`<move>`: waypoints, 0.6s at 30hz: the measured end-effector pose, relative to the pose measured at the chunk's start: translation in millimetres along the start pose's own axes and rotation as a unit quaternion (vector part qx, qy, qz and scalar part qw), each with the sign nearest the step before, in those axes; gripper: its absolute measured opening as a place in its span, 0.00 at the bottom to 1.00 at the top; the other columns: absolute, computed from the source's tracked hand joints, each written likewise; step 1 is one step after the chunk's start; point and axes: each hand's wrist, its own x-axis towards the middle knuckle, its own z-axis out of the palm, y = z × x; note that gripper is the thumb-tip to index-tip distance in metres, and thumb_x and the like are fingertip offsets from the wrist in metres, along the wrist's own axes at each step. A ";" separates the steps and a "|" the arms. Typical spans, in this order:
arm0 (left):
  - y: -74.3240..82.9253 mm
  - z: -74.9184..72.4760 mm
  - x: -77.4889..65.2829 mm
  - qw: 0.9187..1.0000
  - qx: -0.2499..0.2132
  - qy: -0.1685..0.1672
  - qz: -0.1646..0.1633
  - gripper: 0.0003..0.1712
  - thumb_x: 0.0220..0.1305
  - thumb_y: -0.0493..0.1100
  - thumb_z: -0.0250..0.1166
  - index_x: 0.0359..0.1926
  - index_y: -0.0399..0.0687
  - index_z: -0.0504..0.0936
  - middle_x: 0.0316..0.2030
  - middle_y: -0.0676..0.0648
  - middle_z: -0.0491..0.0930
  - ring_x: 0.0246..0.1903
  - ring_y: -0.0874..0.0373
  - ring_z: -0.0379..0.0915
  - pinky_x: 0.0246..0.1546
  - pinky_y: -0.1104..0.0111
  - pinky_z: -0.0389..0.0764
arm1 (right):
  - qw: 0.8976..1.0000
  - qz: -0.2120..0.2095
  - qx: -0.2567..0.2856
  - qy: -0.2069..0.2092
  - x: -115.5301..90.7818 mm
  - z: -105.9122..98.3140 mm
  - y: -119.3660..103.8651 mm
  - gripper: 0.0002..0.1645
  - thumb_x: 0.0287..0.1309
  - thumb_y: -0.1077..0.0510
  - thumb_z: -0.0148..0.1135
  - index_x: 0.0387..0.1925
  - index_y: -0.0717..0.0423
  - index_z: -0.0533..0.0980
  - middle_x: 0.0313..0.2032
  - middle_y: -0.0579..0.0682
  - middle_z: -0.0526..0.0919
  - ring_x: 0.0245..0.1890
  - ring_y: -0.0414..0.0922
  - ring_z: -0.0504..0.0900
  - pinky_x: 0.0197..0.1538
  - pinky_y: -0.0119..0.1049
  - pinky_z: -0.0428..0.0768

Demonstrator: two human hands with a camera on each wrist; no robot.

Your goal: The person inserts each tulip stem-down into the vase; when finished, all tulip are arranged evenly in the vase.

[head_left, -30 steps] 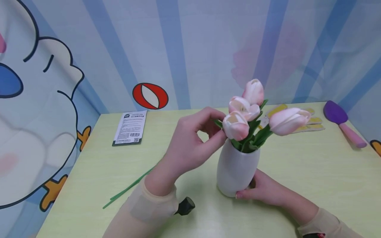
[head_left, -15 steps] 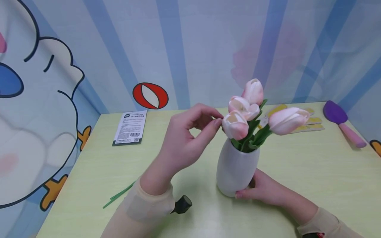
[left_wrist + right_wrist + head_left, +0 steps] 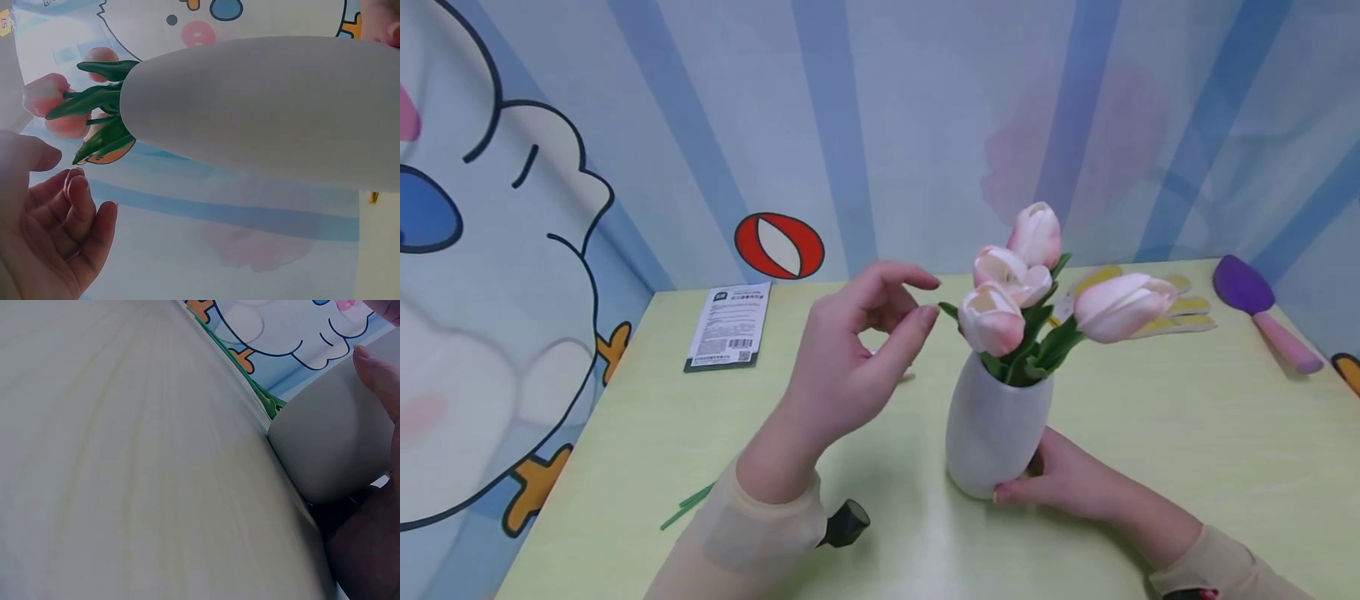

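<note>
Several pale pink tulips (image 3: 992, 321) with green leaves stand in a white vase (image 3: 1000, 425) on the table. At the vase's foot, my right hand (image 3: 1067, 479) grips it with the thumb in front; the other fingers are mostly hidden behind. My left hand (image 3: 846, 358) hovers just left of the blooms, fingers loosely bent and holding nothing. A small gap separates its fingertips from a leaf (image 3: 949, 310). In the left wrist view, that hand (image 3: 59, 231) lies below the leaves, thumb and fingers apart. The right wrist view shows the vase's lower part (image 3: 337, 419) against the right hand.
Green stems (image 3: 688, 504) lie on the table, partly behind the left sleeve. A printed packet (image 3: 727, 325) lies at the back left. Yellow-and-white gloves (image 3: 1187, 312) and a purple trowel (image 3: 1247, 287) with a pink handle lie at the back right. A patterned cloth hangs behind.
My left hand has let go of the front tulip's leaf and drawn back to the left, its fingers parting. The right hand and the vase stay in place.
</note>
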 end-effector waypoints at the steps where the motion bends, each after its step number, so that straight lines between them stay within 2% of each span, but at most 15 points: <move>1: -0.8 -1.7 -1.7 1.000 0.004 0.000 -0.004 0.11 0.70 0.33 0.63 0.52 0.40 0.80 0.25 0.51 0.78 0.23 0.62 0.75 0.33 0.67 0.85 | 1.000 -0.001 -0.002 0.001 -0.1 0.1 0.3 0.41 0.56 0.61 0.76 0.66 0.64 0.66 0.58 0.59 0.79 0.56 0.39 0.80 0.59 0.30 0.78; 6: -9.4 -11.2 -10.3 0.999 0.032 -0.013 -0.026 0.11 0.70 0.34 0.63 0.52 0.42 0.80 0.27 0.51 0.79 0.25 0.63 0.77 0.35 0.67 0.86 | 1.000 0.003 -0.006 0.004 -0.4 0.0 0.9 0.40 0.56 0.61 0.76 0.66 0.62 0.66 0.58 0.57 0.80 0.55 0.39 0.80 0.58 0.30 0.79; 11: -25.3 -22.9 -20.3 0.993 0.095 -0.021 -0.069 0.11 0.70 0.36 0.65 0.51 0.45 0.81 0.28 0.52 0.80 0.27 0.64 0.77 0.36 0.68 0.86 | 1.000 -0.003 -0.003 0.002 -0.2 -0.4 1.1 0.40 0.56 0.61 0.76 0.66 0.62 0.66 0.58 0.57 0.80 0.55 0.40 0.80 0.58 0.30 0.79; 14: -36.1 -29.1 -26.1 0.984 0.131 -0.034 -0.116 0.10 0.70 0.38 0.65 0.51 0.48 0.82 0.29 0.53 0.80 0.28 0.63 0.78 0.35 0.68 0.85 | 1.000 -0.008 0.000 0.001 0.1 -0.2 1.7 0.40 0.56 0.61 0.76 0.66 0.63 0.66 0.58 0.58 0.79 0.55 0.39 0.80 0.58 0.30 0.78; 18: -49.8 -37.2 -34.5 0.966 0.176 -0.052 -0.183 0.10 0.70 0.42 0.67 0.51 0.53 0.83 0.31 0.54 0.79 0.31 0.62 0.79 0.35 0.66 0.84 | 1.000 -0.006 0.001 -0.001 0.9 -0.4 1.8 0.41 0.56 0.61 0.76 0.66 0.64 0.66 0.58 0.59 0.79 0.56 0.39 0.80 0.59 0.30 0.78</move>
